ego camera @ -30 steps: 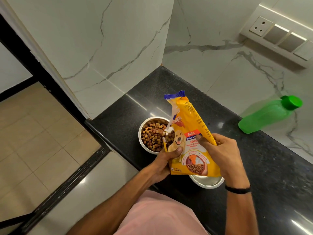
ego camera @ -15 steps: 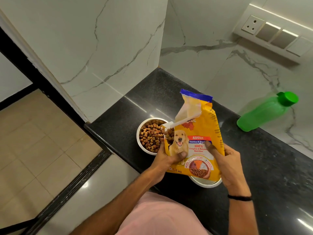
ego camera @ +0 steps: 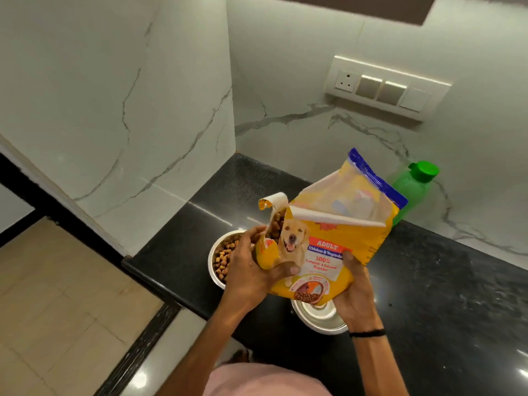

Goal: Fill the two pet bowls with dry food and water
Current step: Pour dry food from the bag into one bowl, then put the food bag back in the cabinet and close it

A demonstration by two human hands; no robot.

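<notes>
Food bowl (ego camera: 212, 267), seen from the head camera, stands on the table (ego camera: 457, 287) at 9 o'clock of the bag (ego camera: 337, 227) and holds kibble (ego camera: 225, 254) nearly to its rim. At 6 o'clock, under the bag, the empty bowl (ego camera: 320, 320) has nothing in it that shows.

The bag is held above both, long axis from 7 to 1 o'clock, with more kibble showing in the torn mouth at 10 o'clock. The left hand (ego camera: 250, 274) grips the torn corner, thumb across the front. The right hand (ego camera: 354, 292) holds the lower right edge, thumb on the front and fingers curled behind.

The capped bottle (ego camera: 414, 187) is at 1 o'clock from the hands, partly hidden by the bag. I cannot tell whether it lies or leans. The right hand is nearer to it. Water seems to be what is left.
</notes>
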